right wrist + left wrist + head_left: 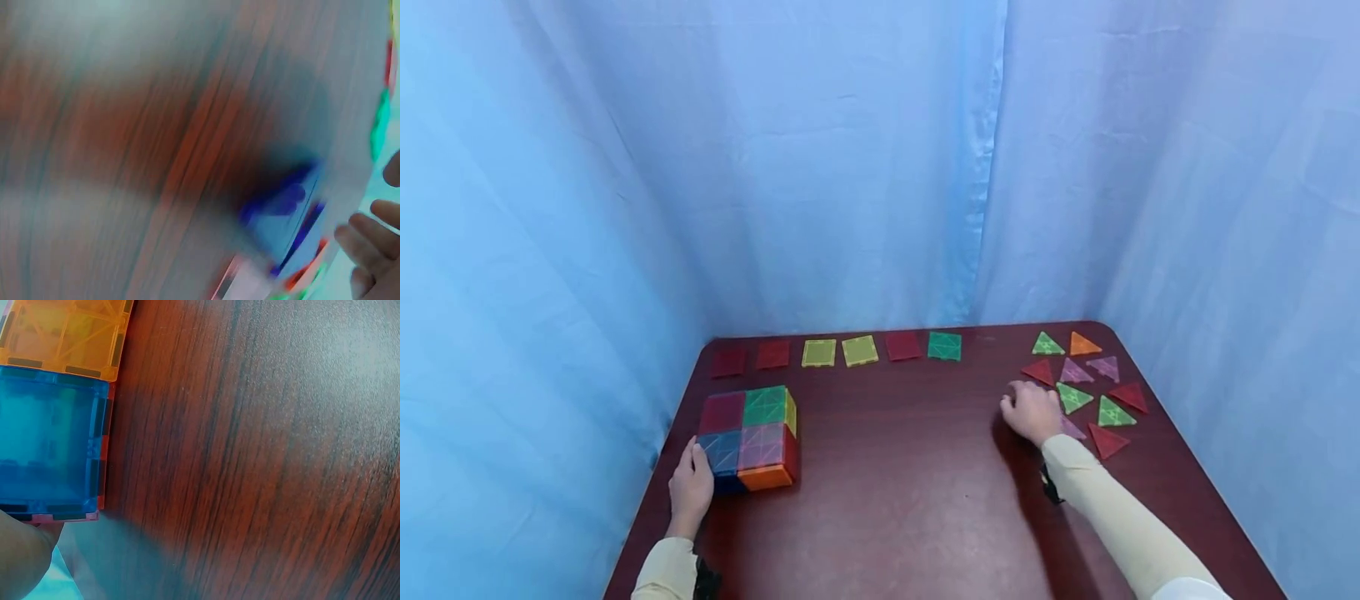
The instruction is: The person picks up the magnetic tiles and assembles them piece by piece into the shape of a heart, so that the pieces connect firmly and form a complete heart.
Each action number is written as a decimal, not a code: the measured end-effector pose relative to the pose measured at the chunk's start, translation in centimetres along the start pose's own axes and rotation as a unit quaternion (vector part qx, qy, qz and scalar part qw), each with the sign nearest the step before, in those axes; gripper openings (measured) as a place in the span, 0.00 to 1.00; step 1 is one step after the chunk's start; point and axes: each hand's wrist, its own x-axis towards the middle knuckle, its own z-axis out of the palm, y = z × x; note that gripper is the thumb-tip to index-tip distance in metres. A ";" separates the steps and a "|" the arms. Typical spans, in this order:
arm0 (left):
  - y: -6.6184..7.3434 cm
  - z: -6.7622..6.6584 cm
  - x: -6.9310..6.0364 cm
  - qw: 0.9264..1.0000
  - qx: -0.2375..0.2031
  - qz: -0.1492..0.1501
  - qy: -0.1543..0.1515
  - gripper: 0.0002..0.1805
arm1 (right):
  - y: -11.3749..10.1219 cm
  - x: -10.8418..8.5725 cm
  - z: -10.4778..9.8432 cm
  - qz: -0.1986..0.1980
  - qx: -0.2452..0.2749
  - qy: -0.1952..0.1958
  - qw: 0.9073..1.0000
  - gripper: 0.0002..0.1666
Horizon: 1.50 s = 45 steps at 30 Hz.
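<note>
At the left of the table, a low box of see-through coloured magnetic tiles point(765, 406) has a top of red, green, blue and purple squares. My left hand point(691, 483) rests against its left side. The left wrist view shows the box's blue tile point(47, 440) and orange tile point(65, 334), with part of the hand point(25, 556) at the corner. My right hand point(1033, 412) is over the left edge of a group of triangle tiles point(1075, 397). In the right wrist view, its fingers point(369, 240) look loosely bent, apart from a blurred blue triangle tile point(281, 215).
A row of square tiles runs along the back edge, from a red square point(728, 362) past a yellow square point(818, 353) to a green square point(944, 346). Blue curtains point(850, 167) surround the brown table point(895, 500). A red triangle point(1108, 441) lies beside the right forearm.
</note>
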 end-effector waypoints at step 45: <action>3.1 1.2 1.2 0.995 0.043 0.043 0.079 0.29 | -14.6 -1.8 5.0 -0.125 0.046 -0.175 0.975 0.35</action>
